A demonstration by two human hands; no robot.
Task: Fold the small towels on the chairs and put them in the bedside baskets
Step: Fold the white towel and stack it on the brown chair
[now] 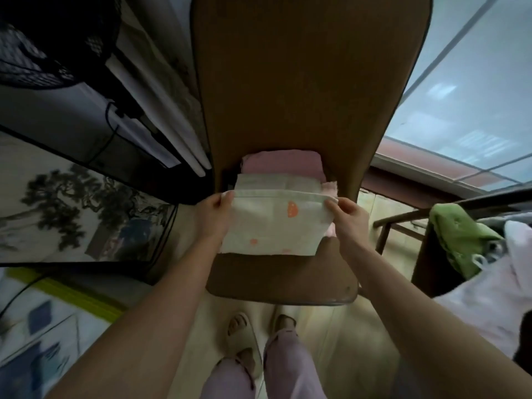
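Note:
A small white towel (273, 226) with orange prints lies partly folded on the seat of a brown chair (288, 280). My left hand (214, 214) pinches its upper left corner and my right hand (347, 216) pinches its upper right corner, both holding the raised folded edge. Behind it, against the chair back, sits a pink towel (283, 164), and another pale cloth (276, 182) lies between them. A bit of pink cloth (330, 188) shows at the right side. No basket is in view.
A black fan (43, 44) and white rolls (161, 110) stand at the left, above a patterned mat (72, 220). At the right are a window (475, 96), a dark wooden rail (403, 220), a green cloth (460, 240) and pale laundry (495, 298). My slippered feet (244, 335) stand before the chair.

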